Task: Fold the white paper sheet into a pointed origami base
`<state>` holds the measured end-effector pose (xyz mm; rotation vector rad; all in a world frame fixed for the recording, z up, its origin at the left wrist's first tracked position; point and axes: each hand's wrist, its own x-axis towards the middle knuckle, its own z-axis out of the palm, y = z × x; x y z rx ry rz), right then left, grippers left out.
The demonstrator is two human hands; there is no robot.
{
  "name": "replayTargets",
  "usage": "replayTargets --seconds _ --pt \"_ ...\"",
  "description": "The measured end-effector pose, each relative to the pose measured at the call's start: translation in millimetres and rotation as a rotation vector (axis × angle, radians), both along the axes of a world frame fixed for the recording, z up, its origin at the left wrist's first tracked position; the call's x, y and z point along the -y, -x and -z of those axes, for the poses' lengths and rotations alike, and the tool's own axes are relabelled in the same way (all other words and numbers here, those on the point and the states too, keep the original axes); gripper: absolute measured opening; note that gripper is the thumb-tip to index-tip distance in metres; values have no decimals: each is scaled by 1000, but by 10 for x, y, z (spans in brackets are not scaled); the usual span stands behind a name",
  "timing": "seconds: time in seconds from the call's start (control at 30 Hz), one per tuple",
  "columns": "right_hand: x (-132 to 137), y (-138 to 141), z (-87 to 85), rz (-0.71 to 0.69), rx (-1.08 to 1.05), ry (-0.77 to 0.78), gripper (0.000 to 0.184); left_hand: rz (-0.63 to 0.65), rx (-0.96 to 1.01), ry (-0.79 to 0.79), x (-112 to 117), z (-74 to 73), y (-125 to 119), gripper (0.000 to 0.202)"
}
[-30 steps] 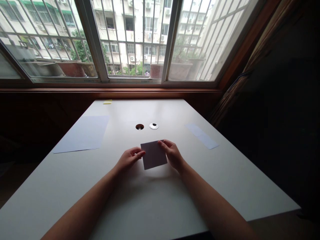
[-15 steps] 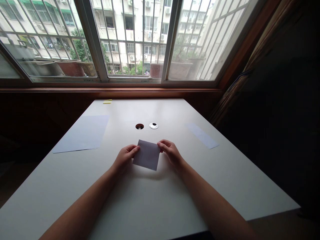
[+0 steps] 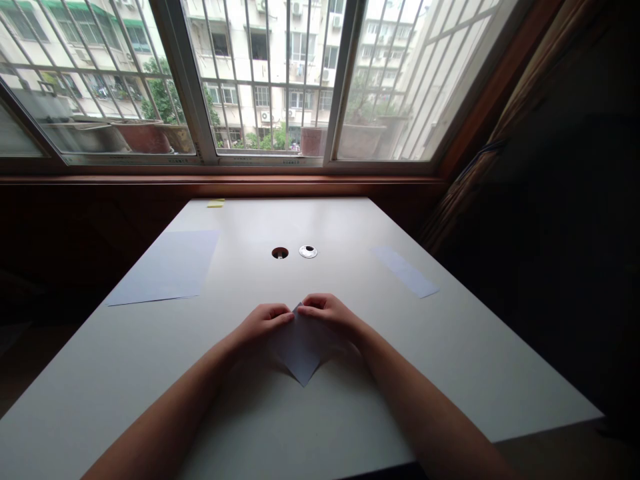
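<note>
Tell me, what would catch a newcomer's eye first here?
The bright barred window across the top stands out first. Below it, at the middle of the white table, the left hand and right hand hold a small sheet of paper, turned like a diamond, near its far corner. Larger paper lies at the table's left.

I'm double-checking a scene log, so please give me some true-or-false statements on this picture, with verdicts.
1. The left hand and right hand both touch the small pale square-cornered paper. True.
2. The large white rectangular sheet lies right of both hands. False: the sheet lies left of them.
3. The round silver fitting lies right of the round dark hole. True.
4. The small yellow strips lie by the white tabletop's near edge. False: the strips lie by the tabletop's far edge.
</note>
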<state>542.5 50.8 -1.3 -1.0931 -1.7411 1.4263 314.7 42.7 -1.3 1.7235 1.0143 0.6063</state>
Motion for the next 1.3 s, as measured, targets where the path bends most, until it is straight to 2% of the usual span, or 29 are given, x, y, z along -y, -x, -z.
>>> replayTargets --seconds 0.37,0.7,0.9,1.13,1.3 --pt "8 24 3 -36 -46 38 32 38 -3 53 35 -35 -31 42" --pt "-43 -26 17 90 -186 76 31 -79 148 161 22 -54 12 37" --pt "-49 -98 17 159 -244 130 30 -91 266 226 1 -28 23 32" --pt "-60 -151 7 255 -316 97 27 -116 315 183 -39 11 75 31" --pt "-129 -243 58 368 -409 80 27 -241 352 133 -106 57 134 31"
